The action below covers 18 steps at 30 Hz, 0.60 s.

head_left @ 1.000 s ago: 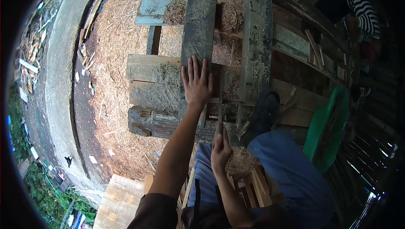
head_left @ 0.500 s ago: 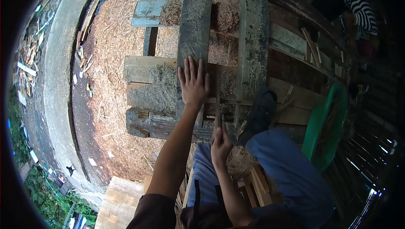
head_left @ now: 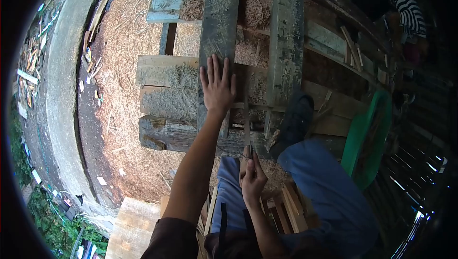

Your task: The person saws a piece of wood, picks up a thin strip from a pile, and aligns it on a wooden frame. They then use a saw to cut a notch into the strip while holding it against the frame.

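My left hand (head_left: 218, 85) lies flat with fingers spread on a dark, worn plank (head_left: 220, 15) that runs away from me. To its right, my right hand (head_left: 252, 178) is closed around the handle of a long, thin blade (head_left: 247, 120), which looks like a saw or knife. The blade points away from me, beside the plank's right edge; its far end is blurred and hard to make out. A second weathered plank (head_left: 286, 39) runs parallel on the right.
A dark shoe (head_left: 296, 116) rests on the boards at the right, near a green plastic object (head_left: 365, 139). Shavings (head_left: 129, 68) cover the ground. A concrete edge (head_left: 62, 77) curves along the left. A person in a striped top (head_left: 408, 8) is at upper right.
My right hand has drawn back toward my body with the blade. My left hand stays flat on the plank. The view has shifted slightly.
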{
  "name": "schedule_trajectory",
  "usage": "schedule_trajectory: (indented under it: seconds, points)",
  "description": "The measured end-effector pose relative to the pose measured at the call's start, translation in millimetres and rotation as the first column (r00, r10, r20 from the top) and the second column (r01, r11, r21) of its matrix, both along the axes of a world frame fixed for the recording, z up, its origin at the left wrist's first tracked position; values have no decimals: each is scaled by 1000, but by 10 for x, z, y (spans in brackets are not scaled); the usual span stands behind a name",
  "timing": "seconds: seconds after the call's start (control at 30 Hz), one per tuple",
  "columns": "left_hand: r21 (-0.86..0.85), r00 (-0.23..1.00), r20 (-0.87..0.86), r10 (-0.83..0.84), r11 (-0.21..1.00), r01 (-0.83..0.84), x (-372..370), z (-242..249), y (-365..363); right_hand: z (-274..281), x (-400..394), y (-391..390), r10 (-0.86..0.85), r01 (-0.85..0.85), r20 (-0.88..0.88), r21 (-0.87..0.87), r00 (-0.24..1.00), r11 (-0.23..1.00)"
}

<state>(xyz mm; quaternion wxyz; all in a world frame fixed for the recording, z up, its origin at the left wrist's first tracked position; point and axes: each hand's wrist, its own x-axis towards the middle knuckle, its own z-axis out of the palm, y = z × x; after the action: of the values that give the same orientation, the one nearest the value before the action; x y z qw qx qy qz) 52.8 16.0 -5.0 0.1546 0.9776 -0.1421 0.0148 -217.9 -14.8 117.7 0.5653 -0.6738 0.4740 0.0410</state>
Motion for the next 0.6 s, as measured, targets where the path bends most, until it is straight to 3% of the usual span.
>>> schedule_trajectory:
  seconds: [0.17,0.2,0.23,0.27,0.33,0.4,0.47,0.5,0.53,0.6]
  points:
    - [12,1000,4,3,1000,-3,-26,-4,-9,-48,61,52,-61,61,10,17,998,998]
    - [10,1000,3,1,1000,-1,-36,-2,-13,-73,105,50,92,-54,132,-265,987,963]
    - [12,1000,11,-3,1000,3,5,-5,7,-112,184,68,266,-117,212,-534,940,838]
    - [20,1000,14,-8,1000,8,27,-8,37,-70,182,48,260,-111,217,-528,941,842]
    - [-4,1000,11,-1,1000,1,-1,-3,4,455,345,-147,68,-69,-26,-20,997,997]
    - [-3,1000,1,1,1000,-1,-24,-2,-4,583,292,-211,99,-97,-108,17,989,995]
    - [23,1000,11,-1,1000,0,2,14,-5,660,267,-164,143,-140,-36,82,989,987]
    - [26,1000,7,-3,1000,2,3,17,-2,752,351,-154,48,-42,-19,233,999,972]
    - [30,1000,15,-3,1000,3,6,12,3,683,395,-154,47,-43,-11,236,999,971]
    - [13,1000,16,10,1000,-10,8,-11,-16,417,440,-185,238,-210,130,-199,962,957]
